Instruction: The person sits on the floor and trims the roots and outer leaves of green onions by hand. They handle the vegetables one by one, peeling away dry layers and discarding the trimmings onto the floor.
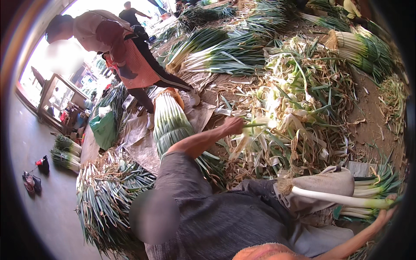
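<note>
My left hand (233,125) is raised at the near edge of a big heap of peeled pale and green leaves (292,99), its fingers closed on a green leaf strip (253,125). At the lower right, my right hand (388,209) grips a long white leek (329,196) near its green part; the root tuft points left, over my grey trouser leg (312,186). More leeks (368,184) lie under and behind that leek. A large tied leek bundle (169,125) lies just left of my left forearm, on a sheet (141,145).
A co-worker (134,65) in an orange apron stands over the tied bundle; another person (128,15) is behind. Leek piles (225,54) fill the back, with more bundles (359,52) at right. A green sack (103,130) and a leek stack (108,199) are at left.
</note>
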### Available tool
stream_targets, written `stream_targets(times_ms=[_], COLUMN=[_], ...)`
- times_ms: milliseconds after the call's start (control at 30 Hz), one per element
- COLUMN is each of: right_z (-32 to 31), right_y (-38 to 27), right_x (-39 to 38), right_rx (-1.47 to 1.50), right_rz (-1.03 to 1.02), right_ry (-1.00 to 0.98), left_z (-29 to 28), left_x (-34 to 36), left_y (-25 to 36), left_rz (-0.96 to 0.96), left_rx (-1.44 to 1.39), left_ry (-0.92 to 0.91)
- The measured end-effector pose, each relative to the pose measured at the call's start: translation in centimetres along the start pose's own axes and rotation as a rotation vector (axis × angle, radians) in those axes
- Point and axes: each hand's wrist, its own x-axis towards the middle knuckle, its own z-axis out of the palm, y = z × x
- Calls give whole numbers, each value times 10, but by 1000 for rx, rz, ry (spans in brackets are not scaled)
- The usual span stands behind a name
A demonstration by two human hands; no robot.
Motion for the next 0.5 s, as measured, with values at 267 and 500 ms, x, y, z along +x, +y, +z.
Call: stream_targets(times_ms=[267,500], right_z=[-88,-75], right_y=[110,108], right_x=[28,23], right_rx=[707,939], right_rz=[273,325], right_ry=[107,136], left_z=[-147,-80], left_x=[-44,-37], left_y=[291,403], left_rz=[763,1574], left_rx=[-664,-244], left_ry=[-58,194])
